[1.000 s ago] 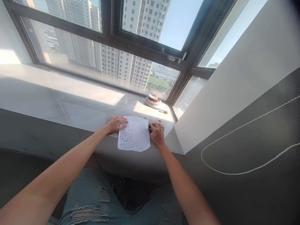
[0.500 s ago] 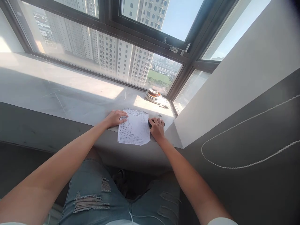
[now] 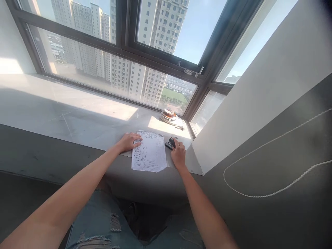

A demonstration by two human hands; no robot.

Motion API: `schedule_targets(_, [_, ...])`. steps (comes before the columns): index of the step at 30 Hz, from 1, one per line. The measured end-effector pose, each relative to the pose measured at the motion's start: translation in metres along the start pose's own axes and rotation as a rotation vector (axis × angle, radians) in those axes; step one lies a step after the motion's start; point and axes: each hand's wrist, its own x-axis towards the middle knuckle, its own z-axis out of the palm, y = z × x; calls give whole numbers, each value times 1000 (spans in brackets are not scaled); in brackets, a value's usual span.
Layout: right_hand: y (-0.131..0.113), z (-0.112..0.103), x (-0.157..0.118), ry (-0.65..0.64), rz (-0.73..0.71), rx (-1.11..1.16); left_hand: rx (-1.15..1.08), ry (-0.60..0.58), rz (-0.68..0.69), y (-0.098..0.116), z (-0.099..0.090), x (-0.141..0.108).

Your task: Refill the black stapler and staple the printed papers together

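Observation:
Sheets of paper (image 3: 153, 152) covered in handwriting lie on the window sill, their lower edge jutting past the sill's front. My left hand (image 3: 129, 141) rests on the left margin of the paper, fingers stretched out and apart from the thumb. To the right of the paper, my right hand (image 3: 178, 153) is closed around a small black stapler (image 3: 170, 143). The stapler's front end points left at the paper's right edge, with a narrow gap between them. Part of the stapler is hidden beneath my fingers.
A stack of plates (image 3: 169, 116) with a brownish dish on top stands in the sill's far right corner. Small dark bits (image 3: 180, 128) lie just in front of it. A window (image 3: 103, 72) borders the sill behind, and a beaded cord (image 3: 259, 196) hangs at the right.
My right hand has drawn the stapler slightly right, off the paper's edge, and more of it shows. My left hand stays on the paper. The camera view has tilted up.

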Motion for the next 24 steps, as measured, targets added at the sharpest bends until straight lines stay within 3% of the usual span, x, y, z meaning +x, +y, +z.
schedule_targets(3, [-2, -6, 4, 152, 58, 108, -4, 16, -2, -1, 1, 0])
schedule_targets(5, [-14, -10, 9, 202, 24, 194, -10, 21, 3, -2, 1, 0])
schedule_targets(11, [-87, 9, 23, -94, -96, 402, -45, 74, -38, -8, 4, 2])
schedule_targets(14, [-104, 26, 28, -165, -107, 418, -112, 158, -83, -15, 3, 5])
schedule_targets(17, [-90, 28, 29, -183, -96, 442, -169, 222, -130, -23, 2, 6])
schedule_targets(24, [-2, -3, 29, -161, -46, 467, -235, 203, -209, -26, 1, 7])
